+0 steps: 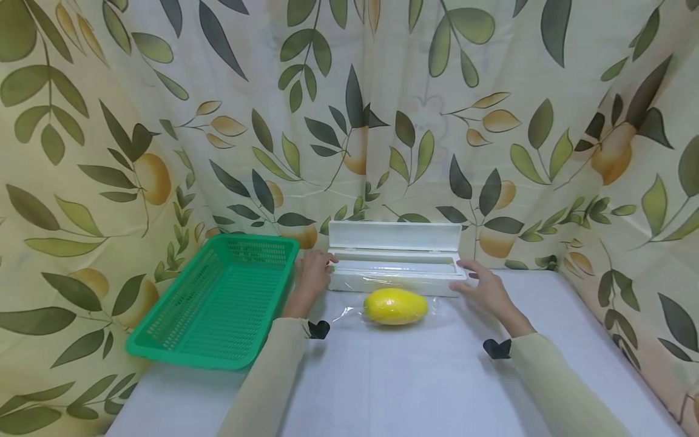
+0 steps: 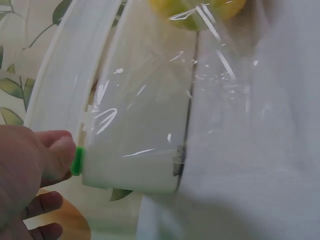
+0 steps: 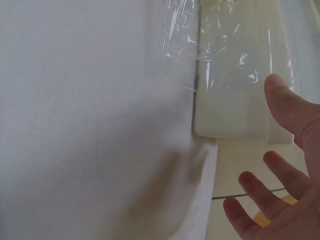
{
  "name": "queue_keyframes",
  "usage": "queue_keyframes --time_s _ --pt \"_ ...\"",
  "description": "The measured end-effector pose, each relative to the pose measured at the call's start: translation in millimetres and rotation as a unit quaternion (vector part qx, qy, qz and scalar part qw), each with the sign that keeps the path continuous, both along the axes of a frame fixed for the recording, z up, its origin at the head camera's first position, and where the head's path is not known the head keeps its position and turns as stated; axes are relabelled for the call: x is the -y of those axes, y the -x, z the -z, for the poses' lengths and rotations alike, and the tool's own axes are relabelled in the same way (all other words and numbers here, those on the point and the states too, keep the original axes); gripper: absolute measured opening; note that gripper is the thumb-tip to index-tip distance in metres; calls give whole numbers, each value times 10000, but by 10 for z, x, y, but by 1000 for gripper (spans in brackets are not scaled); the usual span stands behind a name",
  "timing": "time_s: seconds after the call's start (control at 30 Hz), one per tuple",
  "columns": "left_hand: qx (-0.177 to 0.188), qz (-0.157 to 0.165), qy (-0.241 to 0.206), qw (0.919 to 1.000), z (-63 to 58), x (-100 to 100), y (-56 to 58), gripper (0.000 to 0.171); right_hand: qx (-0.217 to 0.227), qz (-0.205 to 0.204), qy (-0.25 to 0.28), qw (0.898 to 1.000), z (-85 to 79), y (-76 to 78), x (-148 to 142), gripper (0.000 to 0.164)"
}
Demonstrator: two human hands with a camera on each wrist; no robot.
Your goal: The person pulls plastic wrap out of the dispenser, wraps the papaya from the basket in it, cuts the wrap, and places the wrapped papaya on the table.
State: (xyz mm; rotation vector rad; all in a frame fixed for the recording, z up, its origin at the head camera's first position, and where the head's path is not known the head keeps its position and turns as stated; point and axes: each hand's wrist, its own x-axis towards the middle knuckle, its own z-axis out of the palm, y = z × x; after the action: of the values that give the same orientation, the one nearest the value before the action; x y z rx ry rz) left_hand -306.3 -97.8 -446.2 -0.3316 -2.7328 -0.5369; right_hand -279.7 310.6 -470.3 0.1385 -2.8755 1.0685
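Observation:
A white cling film dispenser (image 1: 395, 280) lies on the table with its long lid (image 1: 394, 235) raised at the back. Clear film (image 2: 220, 90) drapes over its front and onto the tabletop. A yellow mango-shaped fruit (image 1: 395, 306) rests on that film, close in front of the dispenser. At the dispenser's left end, the left hand (image 1: 314, 273) has thumb and forefinger on a small green slider (image 2: 77, 161), seemingly pinching it; the other fingers hang loose. The right hand (image 1: 488, 292) is at the right end, its thumb touching the dispenser and several fingers spread apart.
A green perforated plastic basket (image 1: 188, 359) stands left of the left arm. A white cloth covers the table (image 1: 404, 382). Leaf-and-fruit patterned curtain (image 1: 382, 121) hangs close behind the dispenser and along both sides.

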Motion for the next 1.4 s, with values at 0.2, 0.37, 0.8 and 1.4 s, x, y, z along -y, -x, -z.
queue_keyframes --time_s 0.2,0.37,0.8,1.4 --pt "-153 208 -1 9997 80 -55 -45 15 -93 -260 -143 9995 -33 -52 -16 73" --pt "-210 98 -39 9997 113 -67 -52 11 -530 -543 -153 9970 -37 -123 10 55" --pt "-620 381 -308 9969 152 -15 -29 6 -1111 -348 25 9932 -41 -226 167 14" --pt "-884 598 -88 9943 181 42 -77 8 -1102 -193 -109 9937 -196 -303 222 14"
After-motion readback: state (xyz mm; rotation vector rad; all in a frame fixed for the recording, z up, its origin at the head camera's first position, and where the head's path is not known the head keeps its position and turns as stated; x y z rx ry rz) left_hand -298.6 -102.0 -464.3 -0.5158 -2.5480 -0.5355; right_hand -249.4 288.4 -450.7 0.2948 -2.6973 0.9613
